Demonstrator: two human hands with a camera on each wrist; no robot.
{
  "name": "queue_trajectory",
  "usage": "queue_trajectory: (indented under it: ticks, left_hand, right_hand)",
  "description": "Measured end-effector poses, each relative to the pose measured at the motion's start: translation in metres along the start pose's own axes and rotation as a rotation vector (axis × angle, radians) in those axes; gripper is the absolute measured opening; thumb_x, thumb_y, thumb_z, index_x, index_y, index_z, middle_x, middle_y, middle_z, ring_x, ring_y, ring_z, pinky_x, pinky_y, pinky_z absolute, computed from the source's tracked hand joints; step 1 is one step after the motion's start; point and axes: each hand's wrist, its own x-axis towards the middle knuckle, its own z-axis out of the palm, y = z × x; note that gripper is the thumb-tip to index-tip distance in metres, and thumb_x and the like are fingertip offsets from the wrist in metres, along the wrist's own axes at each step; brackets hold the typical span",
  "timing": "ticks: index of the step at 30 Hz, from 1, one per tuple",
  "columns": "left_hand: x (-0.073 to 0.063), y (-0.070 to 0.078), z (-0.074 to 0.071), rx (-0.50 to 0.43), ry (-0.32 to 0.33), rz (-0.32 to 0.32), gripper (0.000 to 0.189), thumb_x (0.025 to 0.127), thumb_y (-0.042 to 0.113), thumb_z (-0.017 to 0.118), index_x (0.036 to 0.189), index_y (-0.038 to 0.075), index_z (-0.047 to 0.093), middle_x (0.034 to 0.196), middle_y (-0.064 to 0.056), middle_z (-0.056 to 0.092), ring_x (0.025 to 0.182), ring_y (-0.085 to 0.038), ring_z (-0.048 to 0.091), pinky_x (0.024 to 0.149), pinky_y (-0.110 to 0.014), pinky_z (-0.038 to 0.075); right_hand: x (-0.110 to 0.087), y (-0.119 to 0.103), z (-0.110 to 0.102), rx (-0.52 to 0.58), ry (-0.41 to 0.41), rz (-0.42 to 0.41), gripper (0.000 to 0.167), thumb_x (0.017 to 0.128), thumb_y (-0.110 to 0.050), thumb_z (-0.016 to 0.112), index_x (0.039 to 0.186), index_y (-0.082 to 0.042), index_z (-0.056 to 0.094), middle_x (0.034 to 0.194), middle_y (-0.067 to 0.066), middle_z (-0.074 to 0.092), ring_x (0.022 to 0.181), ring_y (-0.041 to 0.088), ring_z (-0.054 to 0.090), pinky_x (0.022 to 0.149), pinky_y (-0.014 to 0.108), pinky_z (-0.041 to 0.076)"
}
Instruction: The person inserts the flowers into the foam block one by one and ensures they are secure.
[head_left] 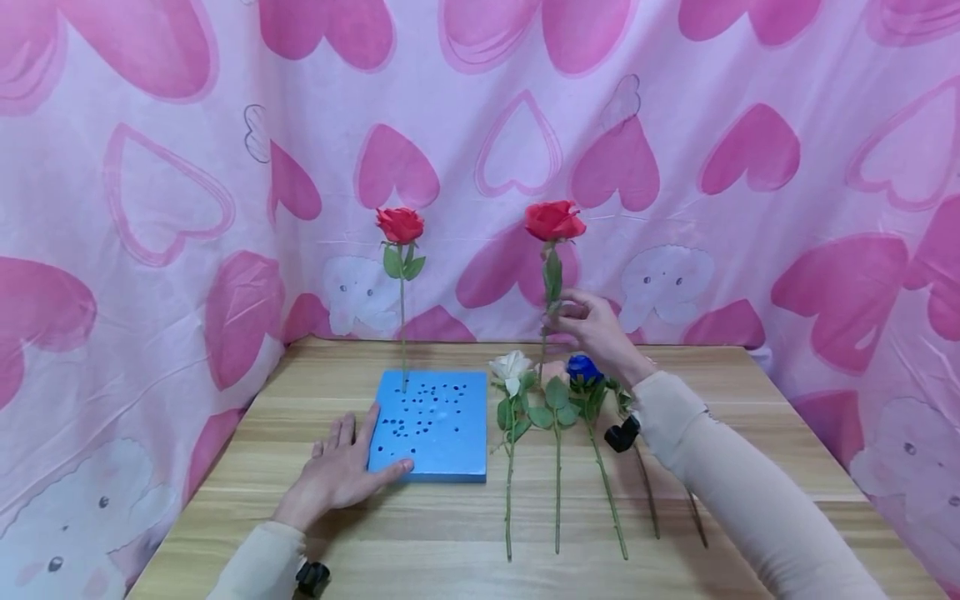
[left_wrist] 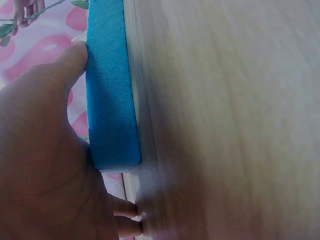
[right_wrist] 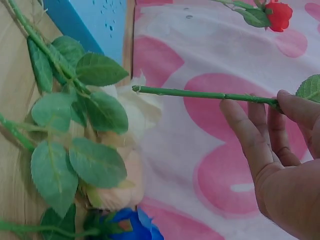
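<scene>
Upright in the air, a red rose (head_left: 555, 221) is held by its green stem in my right hand (head_left: 592, 325), pinched between thumb and fingers. In the right wrist view the bare lower stem (right_wrist: 180, 92) sticks out past the fingers, its cut end free. My left hand (head_left: 341, 467) rests at the near left corner of a blue foam block (head_left: 450, 450), fingers extended along its left side and thumb on its front edge. Many small holes dot the block's top. Another red rose (head_left: 400, 225) stands upright in the block near its back left.
Right of the block lie a white rose (head_left: 512, 371), a pale pink rose (head_left: 553, 372) and a blue rose (head_left: 583, 368), stems toward the front. Two more stems (head_left: 648, 492) lie partly under my right forearm. A pink heart-print curtain (head_left: 517, 150) hangs behind the wooden table (head_left: 420, 542).
</scene>
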Motion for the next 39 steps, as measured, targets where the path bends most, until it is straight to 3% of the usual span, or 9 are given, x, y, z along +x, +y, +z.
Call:
queue_trajectory:
  ticks: [5,9,14,22,29,39]
  left_hand:
    - [0.000,0.001,0.000,-0.002,-0.001,0.003,0.126,0.094,0.091,0.055,0.180,0.013,0.007,0.177,-0.043,0.008,0.164,-0.066,0.007,0.124,-0.087,0.015]
    - [0.001,0.001,0.000,-0.001,-0.003,0.003,0.126,0.094,0.092,0.055,0.180,0.013,0.007,0.177,-0.043,0.009,0.164,-0.065,0.007,0.124,-0.087,0.015]
    - [0.001,0.002,-0.002,0.002,0.002,0.006,0.126,0.094,0.092,0.055,0.180,0.012,0.008,0.178,-0.043,0.010,0.164,-0.066,0.007,0.124,-0.088,0.015]
    - [0.001,0.004,-0.003,-0.003,0.004,0.006,0.126,0.094,0.091,0.056,0.180,0.012,0.010,0.177,-0.043,0.010,0.164,-0.066,0.008,0.124,-0.087,0.015]
    - [0.001,0.004,-0.001,-0.002,0.007,0.003,0.126,0.093,0.092,0.056,0.181,0.013,0.010,0.178,-0.041,0.010,0.165,-0.065,0.008,0.125,-0.087,0.014]
    - [0.001,0.000,0.000,0.003,0.007,-0.004,0.126,0.093,0.092,0.055,0.180,0.013,0.009,0.178,-0.041,0.011,0.165,-0.065,0.009,0.125,-0.087,0.014]
  right_hand:
    - [0.007,0.001,0.012,-0.006,-0.005,-0.007,0.026,0.109,0.002,0.068,0.135,-0.005,0.069,0.108,0.008,0.079,0.097,0.028,0.082,0.083,0.053,0.069]
    - [0.011,0.000,0.021,-0.003,-0.012,0.013,0.029,0.110,-0.001,0.068,0.138,-0.001,0.068,0.111,0.011,0.078,0.099,0.028,0.081,0.089,0.063,0.065]
    - [0.018,-0.002,0.032,-0.005,-0.020,0.030,0.033,0.109,-0.004,0.071,0.142,-0.002,0.068,0.116,0.015,0.076,0.101,0.030,0.080,0.089,0.063,0.066]
    - [0.031,0.007,0.050,0.026,-0.048,0.020,0.023,0.109,-0.003,0.071,0.132,-0.002,0.070,0.112,0.016,0.077,0.101,0.032,0.081,0.093,0.069,0.062]
    - [0.038,0.012,0.071,0.028,-0.043,0.041,0.027,0.108,-0.003,0.072,0.135,-0.003,0.071,0.118,0.017,0.077,0.102,0.032,0.081,0.086,0.056,0.068]
    - [0.052,0.016,0.097,0.048,-0.062,0.067,0.024,0.108,-0.002,0.071,0.133,-0.003,0.073,0.121,0.022,0.076,0.102,0.032,0.081,0.085,0.054,0.069]
